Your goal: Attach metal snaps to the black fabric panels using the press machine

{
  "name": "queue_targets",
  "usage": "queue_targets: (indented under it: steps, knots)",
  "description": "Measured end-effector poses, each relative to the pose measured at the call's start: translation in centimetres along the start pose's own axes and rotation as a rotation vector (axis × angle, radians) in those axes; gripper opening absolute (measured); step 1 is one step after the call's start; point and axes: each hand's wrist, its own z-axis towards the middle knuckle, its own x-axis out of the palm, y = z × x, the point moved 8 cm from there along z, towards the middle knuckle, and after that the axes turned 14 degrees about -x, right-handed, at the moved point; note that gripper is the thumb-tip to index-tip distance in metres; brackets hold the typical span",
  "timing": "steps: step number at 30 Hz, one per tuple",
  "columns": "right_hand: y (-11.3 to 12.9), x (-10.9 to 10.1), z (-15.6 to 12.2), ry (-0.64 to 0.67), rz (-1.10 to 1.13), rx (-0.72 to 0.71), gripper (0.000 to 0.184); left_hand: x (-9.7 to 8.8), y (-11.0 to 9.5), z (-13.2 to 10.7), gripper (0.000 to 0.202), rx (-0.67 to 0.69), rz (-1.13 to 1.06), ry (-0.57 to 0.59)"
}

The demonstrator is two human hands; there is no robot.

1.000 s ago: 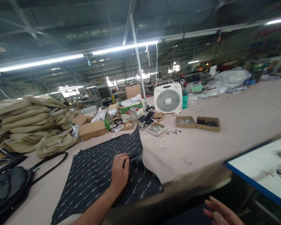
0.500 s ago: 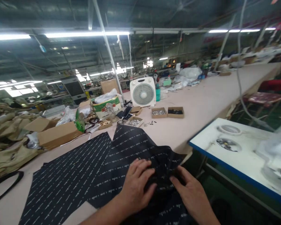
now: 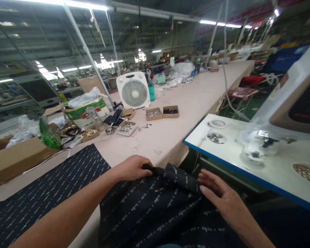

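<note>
A black cloth [image 3: 150,210] printed with rows of small white lettering hangs over the near table edge in front of me. My left hand [image 3: 134,168] is closed on its upper edge, thumb and fingers pinching a fold. My right hand [image 3: 223,193] is at the cloth's right end, fingers curved and apart from the thumb, fingertips at or just touching the folded strip. Whether a thin edge lies between them is hard to see. Another piece of the same printed cloth [image 3: 54,186] lies flat on the table to the left, partly behind my left forearm.
A white box fan [image 3: 134,91] stands on the long table [image 3: 191,94]. Small cardboard boxes of metal fasteners [image 3: 153,113] and dark pieces [image 3: 170,111] sit before it. A larger carton [image 3: 20,156] is at left. A machine [image 3: 281,103] on a white, blue-edged table [image 3: 227,151] occupies the right.
The view has turned right, showing more of the machine. The cloth under my hands has been drawn off the table toward me. My left hand has gone from lying spread on it to pinching its edge.
</note>
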Motion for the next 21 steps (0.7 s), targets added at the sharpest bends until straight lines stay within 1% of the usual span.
queue_targets:
  steps: [1, 2, 3, 4, 5, 6, 7, 8, 9, 10, 11, 12, 13, 14, 15, 16, 17, 19, 20, 21]
  knots:
    - [1.7, -1.3, 0.2, -0.06, -0.156, -0.09, 0.06, 0.5, -0.8, 0.0, 0.021, 0.046, -0.052, 0.014]
    - [4.0, -2.1, 0.4, -0.107, -0.312, -0.205, 0.065, 0.7, -1.7, -0.1, 0.019, 0.095, -0.094, 0.01]
    - [6.6, -2.2, 0.7, -0.121, -0.432, -0.342, 0.072, 0.7, -2.7, -0.3, 0.018, 0.139, -0.125, 0.002]
    - [9.0, -1.3, 1.0, -0.063, -0.502, -0.479, 0.078, 0.7, -3.7, -0.6, 0.017, 0.18, -0.147, -0.007]
    - [10.7, 0.2, 1.3, 0.046, -0.536, -0.586, 0.084, 0.5, -4.8, -0.9, 0.016, 0.222, -0.162, -0.018]
    - [11.7, 1.9, 1.6, 0.166, -0.538, -0.647, 0.086, 0.1, -5.8, -1.3, 0.016, 0.262, -0.169, -0.04]
    - [11.9, 3.5, 2.0, 0.288, -0.515, -0.644, 0.084, -0.3, -6.7, -1.6, 0.016, 0.299, -0.166, -0.071]
    - [11.5, 5.0, 2.4, 0.388, -0.462, -0.595, 0.078, -0.6, -7.4, -2.0, 0.017, 0.326, -0.154, -0.109]
    - [10.6, 6.1, 2.9, 0.462, -0.392, -0.514, 0.068, -0.9, -7.9, -2.3, 0.017, 0.334, -0.135, -0.141]
    - [9.5, 6.9, 3.2, 0.504, -0.315, -0.418, 0.057, -1.0, -8.0, -2.5, 0.02, 0.318, -0.111, -0.172]
    - [8.4, 7.3, 3.5, 0.515, -0.237, -0.327, 0.045, -1.0, -7.9, -2.5, 0.03, 0.284, -0.083, -0.197]
    - [7.4, 7.5, 3.7, 0.508, -0.166, -0.247, 0.034, -0.8, -7.6, -2.4, 0.05, 0.243, -0.049, -0.212]
    - [6.7, 7.5, 3.8, 0.492, -0.109, -0.185, 0.024, -0.4, -7.2, -2.3, 0.074, 0.201, -0.012, -0.214]
    - [6.2, 7.4, 3.9, 0.476, -0.064, -0.142, 0.018, 0.1, -6.8, -2.1, 0.096, 0.166, 0.025, -0.211]
    - [6.0, 7.3, 3.9, 0.465, -0.025, -0.113, 0.015, 0.6, -6.6, -2.0, 0.109, 0.149, 0.06, -0.203]
    - [5.9, 7.3, 3.8, 0.46, 0.012, -0.095, 0.014, 1.1, -6.4, -1.8, 0.106, 0.148, 0.083, -0.185]
    - [5.9, 7.3, 3.7, 0.46, 0.047, -0.084, 0.014, 1.7, -6.4, -1.6, 0.089, 0.151, 0.092, -0.155]
    - [6.1, 7.3, 3.5, 0.459, 0.098, -0.068, 0.016, 2.7, -6.3, -1.1, 0.04, 0.149, 0.041, -0.053]
    - [6.1, 7.3, 3.5, 0.456, 0.11, -0.061, 0.017, 3.2, -6.3, -0.8, 0.024, 0.143, -0.021, 0.011]
    - [6.0, 7.1, 3.4, 0.448, 0.112, -0.052, 0.017, 3.6, -6.3, -0.6, 0.021, 0.134, -0.101, 0.075]
